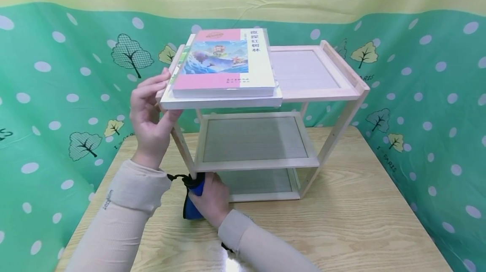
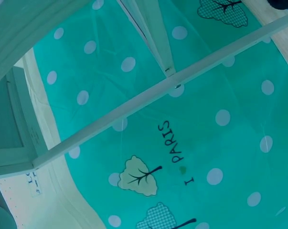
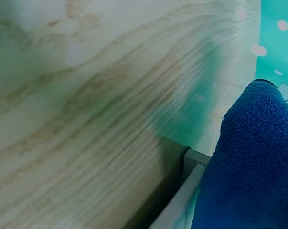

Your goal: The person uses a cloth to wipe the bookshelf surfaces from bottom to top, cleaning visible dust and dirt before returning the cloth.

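Observation:
A pale wooden three-tier shelf stands on the table, with two books stacked on the left of its top tier. My left hand grips the top left front corner of the shelf, fingers along the side rail and thumb below the lower book's front edge. Down at the front left leg, my right hand grips a blue fleecy cloth with black trim, which overlaps the leg's lower part. In the right wrist view the cloth fills the right side, beside the shelf frame.
The wood-grain table extends in front and to the right of the shelf. A green dotted curtain hangs behind and on both sides. The shelf's middle tier has a grey panel. A black cord runs near the left sleeve.

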Action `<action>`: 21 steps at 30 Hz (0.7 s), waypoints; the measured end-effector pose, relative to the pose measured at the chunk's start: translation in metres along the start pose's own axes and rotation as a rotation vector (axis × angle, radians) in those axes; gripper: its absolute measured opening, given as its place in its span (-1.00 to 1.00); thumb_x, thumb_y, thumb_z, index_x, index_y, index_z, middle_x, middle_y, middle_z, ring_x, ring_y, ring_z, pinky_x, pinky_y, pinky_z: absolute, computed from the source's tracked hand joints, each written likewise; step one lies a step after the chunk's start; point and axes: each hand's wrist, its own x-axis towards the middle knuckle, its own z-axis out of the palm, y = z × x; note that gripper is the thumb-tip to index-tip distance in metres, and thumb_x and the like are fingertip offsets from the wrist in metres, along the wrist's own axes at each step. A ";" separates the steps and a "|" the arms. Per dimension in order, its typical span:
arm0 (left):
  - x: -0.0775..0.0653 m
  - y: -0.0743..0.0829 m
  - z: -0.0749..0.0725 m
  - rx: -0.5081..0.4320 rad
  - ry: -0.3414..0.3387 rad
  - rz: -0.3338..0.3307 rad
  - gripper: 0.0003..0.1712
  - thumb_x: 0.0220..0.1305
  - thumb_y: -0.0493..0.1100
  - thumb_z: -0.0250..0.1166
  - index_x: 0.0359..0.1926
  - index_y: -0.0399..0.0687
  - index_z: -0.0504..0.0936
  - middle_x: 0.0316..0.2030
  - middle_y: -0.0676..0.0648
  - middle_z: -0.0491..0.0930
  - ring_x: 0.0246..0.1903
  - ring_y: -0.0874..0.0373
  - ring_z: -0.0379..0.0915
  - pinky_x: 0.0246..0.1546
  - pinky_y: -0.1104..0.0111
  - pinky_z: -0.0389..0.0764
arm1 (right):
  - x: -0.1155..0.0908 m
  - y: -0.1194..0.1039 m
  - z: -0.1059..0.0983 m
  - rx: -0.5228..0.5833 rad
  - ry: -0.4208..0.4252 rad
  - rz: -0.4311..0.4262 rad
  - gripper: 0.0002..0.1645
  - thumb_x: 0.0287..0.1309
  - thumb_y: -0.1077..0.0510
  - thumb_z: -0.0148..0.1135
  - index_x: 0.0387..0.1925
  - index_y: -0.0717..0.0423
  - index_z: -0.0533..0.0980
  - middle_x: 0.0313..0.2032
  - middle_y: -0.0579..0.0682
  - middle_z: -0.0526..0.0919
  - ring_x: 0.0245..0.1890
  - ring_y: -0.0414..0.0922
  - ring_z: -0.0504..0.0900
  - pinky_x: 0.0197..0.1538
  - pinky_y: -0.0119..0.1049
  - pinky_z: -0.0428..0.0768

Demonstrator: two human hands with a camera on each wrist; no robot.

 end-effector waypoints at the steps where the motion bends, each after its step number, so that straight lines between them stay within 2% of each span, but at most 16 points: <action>1: 0.000 0.000 0.000 0.000 0.001 -0.001 -0.21 -0.01 0.10 0.56 -0.10 -0.51 0.43 0.04 -0.06 0.60 0.23 -0.04 0.48 0.29 0.12 0.52 | 0.000 0.000 0.001 -0.001 -0.006 0.005 -0.35 -0.08 -0.07 0.53 -0.05 0.14 0.43 -0.26 0.03 0.69 -0.31 -0.09 0.71 -0.40 -0.31 0.67; 8: 0.000 0.000 0.000 -0.011 0.007 -0.001 -0.23 -0.02 0.08 0.57 -0.12 -0.50 0.44 0.03 -0.06 0.61 0.23 -0.05 0.49 0.33 0.09 0.48 | -0.005 0.004 0.006 -0.001 -0.046 0.029 -0.27 -0.06 -0.08 0.54 0.04 0.17 0.41 -0.21 0.05 0.70 -0.28 -0.07 0.72 -0.32 -0.26 0.71; 15: 0.000 0.000 0.001 -0.017 0.009 -0.002 -0.25 -0.01 0.06 0.57 -0.12 -0.48 0.44 0.04 -0.05 0.60 0.22 -0.01 0.49 0.32 0.10 0.49 | -0.009 0.007 0.007 -0.074 -0.057 0.002 -0.32 -0.11 -0.10 0.56 -0.07 0.18 0.44 -0.32 0.01 0.67 -0.40 -0.12 0.68 -0.48 -0.36 0.62; 21: 0.000 0.000 0.001 -0.032 0.009 0.000 -0.27 -0.01 0.04 0.57 -0.12 -0.47 0.45 0.04 -0.06 0.60 0.21 -0.03 0.50 0.34 0.08 0.47 | -0.010 0.010 0.007 -0.089 -0.084 -0.006 -0.31 -0.11 -0.09 0.57 -0.06 0.16 0.42 -0.31 0.00 0.67 -0.39 -0.14 0.68 -0.49 -0.39 0.60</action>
